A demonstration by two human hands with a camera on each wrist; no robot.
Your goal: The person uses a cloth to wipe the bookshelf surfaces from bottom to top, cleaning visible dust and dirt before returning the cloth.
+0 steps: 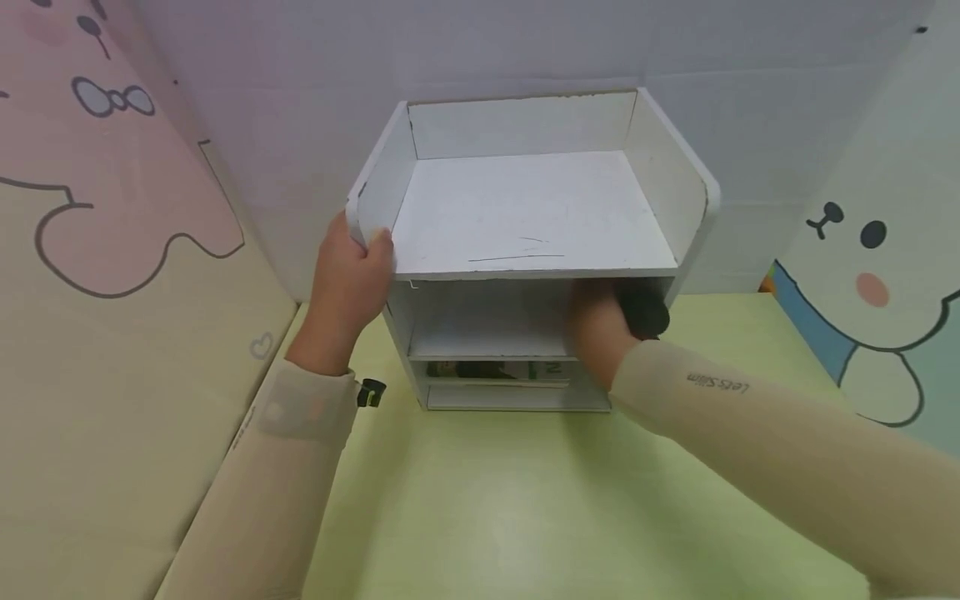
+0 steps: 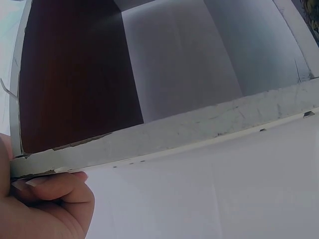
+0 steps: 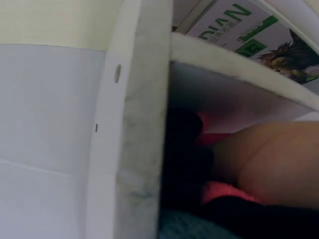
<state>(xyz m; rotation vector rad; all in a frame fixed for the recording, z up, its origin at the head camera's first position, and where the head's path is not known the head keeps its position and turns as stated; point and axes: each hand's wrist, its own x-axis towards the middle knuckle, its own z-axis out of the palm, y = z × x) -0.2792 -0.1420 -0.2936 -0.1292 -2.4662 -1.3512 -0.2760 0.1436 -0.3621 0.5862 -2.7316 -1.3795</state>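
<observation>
A white shelf unit (image 1: pixel 525 212) stands against the back wall, with an open tray-like top and compartments below. My left hand (image 1: pixel 350 279) grips the front edge of its left side panel, thumb inside; in the left wrist view its curled fingers (image 2: pixel 65 196) lie against the panel edge. My right hand (image 1: pixel 592 325) reaches into the upper compartment, blurred, its fingers hidden. Beside it is a black item (image 1: pixel 643 312) of unclear kind. In the right wrist view dark material with pink-red parts (image 3: pixel 224 191) surrounds the hand; whether I hold it cannot be told.
Books or booklets (image 1: pixel 495 371) lie in the lower compartment under the right forearm. The unit stands on a pale green surface (image 1: pixel 480 500). Padded panels with cartoon animals (image 1: pixel 112 208) flank it. A teal knitted patch (image 3: pixel 194 226) shows at the bottom of the right wrist view.
</observation>
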